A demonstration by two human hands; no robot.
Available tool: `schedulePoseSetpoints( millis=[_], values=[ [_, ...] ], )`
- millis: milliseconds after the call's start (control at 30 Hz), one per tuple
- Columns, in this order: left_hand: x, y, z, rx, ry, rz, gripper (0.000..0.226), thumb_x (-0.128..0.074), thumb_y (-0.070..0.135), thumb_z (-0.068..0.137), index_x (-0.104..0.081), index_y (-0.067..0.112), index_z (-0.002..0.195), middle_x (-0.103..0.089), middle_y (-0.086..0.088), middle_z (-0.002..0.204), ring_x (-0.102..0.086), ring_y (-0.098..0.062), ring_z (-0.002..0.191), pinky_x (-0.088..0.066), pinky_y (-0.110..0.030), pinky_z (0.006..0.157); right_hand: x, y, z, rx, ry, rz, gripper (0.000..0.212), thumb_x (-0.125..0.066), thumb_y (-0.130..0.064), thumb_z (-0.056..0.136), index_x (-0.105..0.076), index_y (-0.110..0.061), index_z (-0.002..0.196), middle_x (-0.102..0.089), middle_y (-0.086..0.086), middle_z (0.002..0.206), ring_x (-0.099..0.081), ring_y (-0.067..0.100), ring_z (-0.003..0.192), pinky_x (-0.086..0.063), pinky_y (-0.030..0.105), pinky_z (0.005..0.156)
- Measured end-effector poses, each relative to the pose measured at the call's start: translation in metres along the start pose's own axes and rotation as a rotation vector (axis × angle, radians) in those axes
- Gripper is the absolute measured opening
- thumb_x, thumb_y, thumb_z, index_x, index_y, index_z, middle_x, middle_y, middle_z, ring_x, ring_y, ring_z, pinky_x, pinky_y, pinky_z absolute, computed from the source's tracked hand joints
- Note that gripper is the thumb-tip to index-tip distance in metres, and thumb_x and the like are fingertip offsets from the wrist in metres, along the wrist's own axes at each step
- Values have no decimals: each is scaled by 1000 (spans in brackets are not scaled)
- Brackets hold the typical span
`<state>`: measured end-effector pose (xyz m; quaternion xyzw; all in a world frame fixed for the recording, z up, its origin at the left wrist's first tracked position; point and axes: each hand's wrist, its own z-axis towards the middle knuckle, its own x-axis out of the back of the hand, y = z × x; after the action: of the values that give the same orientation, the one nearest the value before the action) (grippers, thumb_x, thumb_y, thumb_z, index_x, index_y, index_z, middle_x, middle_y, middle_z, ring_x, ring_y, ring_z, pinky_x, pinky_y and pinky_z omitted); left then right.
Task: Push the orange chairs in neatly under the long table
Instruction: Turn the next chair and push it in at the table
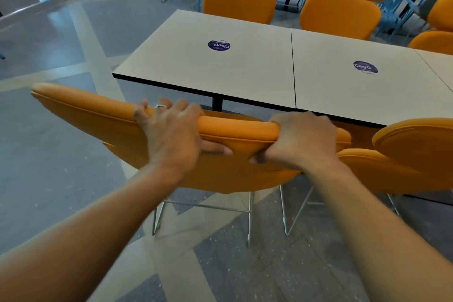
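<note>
Both forearms are bare right down to the bottom edge of the view, with no sleeve, watch or bracelet on either wrist. The left hand [171, 135] wears one thin silver-coloured ring [160, 106] on a finger, at the end farthest from the wrist. The right hand [300, 141] wears nothing.

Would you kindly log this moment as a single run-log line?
left hand: gripping chair backrest | right hand: gripping same backrest | long table: just ahead | chair: not yet tucked
</note>
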<state>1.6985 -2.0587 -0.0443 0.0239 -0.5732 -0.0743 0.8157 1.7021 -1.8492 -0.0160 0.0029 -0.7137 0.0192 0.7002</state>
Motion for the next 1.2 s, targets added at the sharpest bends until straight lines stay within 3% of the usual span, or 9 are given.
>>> schedulePoseSetpoints(
  millis=[267, 467, 667, 833, 967, 1067, 1133, 1200],
  values=[
    [-23, 78, 19, 3, -40, -34, 82, -52, 91, 58, -56, 28, 111, -59, 1, 118, -48, -31, 121, -22, -58, 102, 8, 61, 33, -144, -19, 68, 53, -87, -56, 53, -66, -35, 97, -66, -6, 90, -53, 20, 87, -33, 35, 79],
    [-27, 85, 22, 17, -6, -16, 82, -51, 92, 58, -56, 28, 109, -60, 0, 116, -50, -32, 117, -24, -57, 101, 1, 77, 41, -91, 18, 62, 57, -85, -63, 54, -64, -35, 100, -66, -6, 94, -54, 20, 91, -38, 37, 84],
    [-20, 80, 13, -18, -47, -50, 77, -55, 84, 66, -52, 29, 120, -55, -1, 124, -47, -31, 120, -21, -56, 104, -3, 82, 38, -41, 42, 33, 64, -80, -71, 53, -65, -36, 105, -66, -5, 96, -52, 19, 92, -39, 40, 87],
    [-11, 42, -2, 9, -14, -110, 75, -67, 70, 68, -47, 34, 131, -48, -6, 129, -37, -33, 127, -13, -51, 111, -2, 80, 36, -16, 36, 23, 64, -80, -72, 53, -65, -35, 104, -66, -5, 93, -56, 23, 94, -41, 42, 89],
    [-1, -32, -11, 112, -46, 19, 87, -76, 68, 57, -42, 39, 132, -40, -6, 134, -26, -34, 136, -7, -62, 112, 2, 74, 36, 4, -48, -8, 77, -79, -73, 54, -59, -40, 120, -65, -4, 105, -55, 25, 104, -38, 48, 97],
    [4, -61, -1, 127, -94, 8, 86, -79, 65, 55, -43, 37, 128, -40, -5, 133, -23, -35, 136, -4, -65, 111, -3, 46, 32, 78, -69, -2, 90, -68, -87, 55, -51, -42, 130, -64, -4, 116, -55, 25, 116, -33, 52, 104],
    [4, -64, 5, 131, -105, -29, 80, -81, 61, 57, -45, 35, 124, -40, -6, 130, -23, -37, 135, 0, -66, 111, -10, 25, 28, 73, 39, 41, 88, -55, -96, 54, -59, -37, 119, -66, -3, 109, -58, 24, 110, -36, 49, 101],
    [1, -70, 8, 105, -106, -65, 75, -81, 57, 59, -46, 33, 120, -40, -5, 126, -25, -40, 133, -6, -70, 109, -14, 12, 26, 40, 128, 83, 84, -46, -99, 53, -63, -34, 104, -67, -2, 98, -60, 24, 102, -39, 46, 96]
  ],
)
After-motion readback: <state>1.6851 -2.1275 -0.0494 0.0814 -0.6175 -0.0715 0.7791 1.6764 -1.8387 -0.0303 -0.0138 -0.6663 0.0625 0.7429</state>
